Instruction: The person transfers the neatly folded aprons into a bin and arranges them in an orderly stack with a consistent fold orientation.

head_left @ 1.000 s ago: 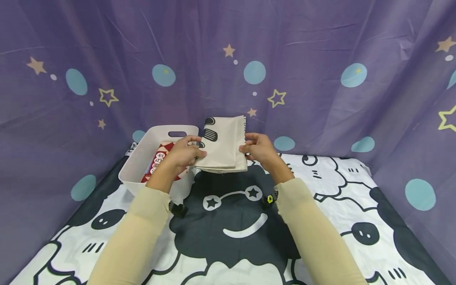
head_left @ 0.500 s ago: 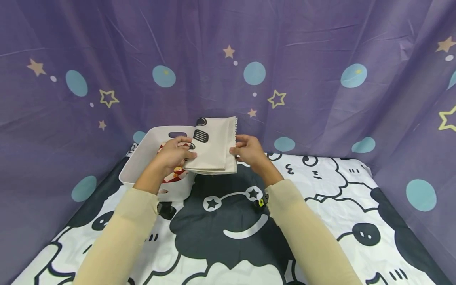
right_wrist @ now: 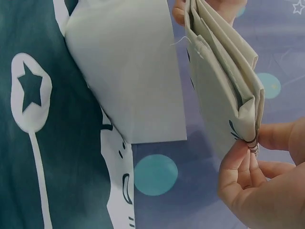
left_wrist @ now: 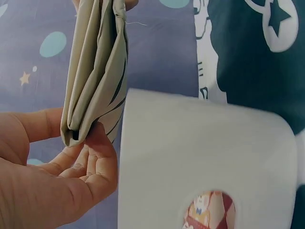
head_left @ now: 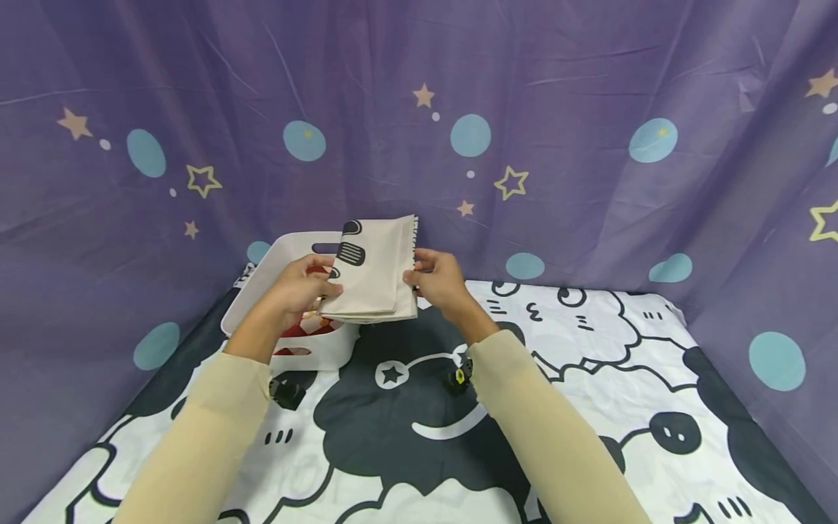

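Note:
A folded cream cloth (head_left: 373, 273) with black printed shapes is held up between both hands, partly over the right side of a white plastic basket (head_left: 258, 295). The left hand (head_left: 297, 287) pinches its left edge between thumb and fingers. On the opposite edge, the right hand (head_left: 441, 280) pinches it the same way. Several folded layers of the cloth (left_wrist: 95, 71) show edge-on in the left wrist view. Inside the basket lies a red and cream patterned package (head_left: 314, 324), mostly hidden by the cloth and left hand.
The basket stands at the back left on a black and white cartoon-print sheet (head_left: 432, 451). Behind it hangs a purple curtain (head_left: 556, 87) with stars and blue dots. A handle slot (head_left: 324, 248) opens in the basket's back wall.
Both hands have carried the folded cloth to the left, from beside the basket to partly over it. Each hand keeps its hold. The basket stays in place.

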Tool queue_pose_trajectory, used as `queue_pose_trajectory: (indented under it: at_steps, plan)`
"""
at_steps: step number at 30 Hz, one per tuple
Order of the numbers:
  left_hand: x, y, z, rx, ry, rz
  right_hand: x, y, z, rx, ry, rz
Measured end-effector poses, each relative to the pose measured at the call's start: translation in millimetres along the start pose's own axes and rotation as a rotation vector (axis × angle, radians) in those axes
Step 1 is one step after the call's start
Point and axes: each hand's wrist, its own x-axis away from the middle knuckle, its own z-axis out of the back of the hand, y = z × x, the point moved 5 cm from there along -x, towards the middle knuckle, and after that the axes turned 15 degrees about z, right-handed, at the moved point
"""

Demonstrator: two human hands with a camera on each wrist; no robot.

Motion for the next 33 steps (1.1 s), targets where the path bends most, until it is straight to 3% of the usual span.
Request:
queue_pose_trajectory:
  at_steps: [16, 25, 33]
  plan:
    - [7.8, -12.0, 25.5, -0.031, 0.025, -0.021, 1, 7, -32, -0.102, 0.015, -0.036]
    - [11.6, -22.1, 41.1, -0.048, 0.030, -0.001, 1, 9, -53, -0.159, 0.024, -0.060]
    - [11.8, -26.1, 53.4, -0.090, 0.069, -0.004, -4, 11, -67, -0.182, 0.027, -0.078]
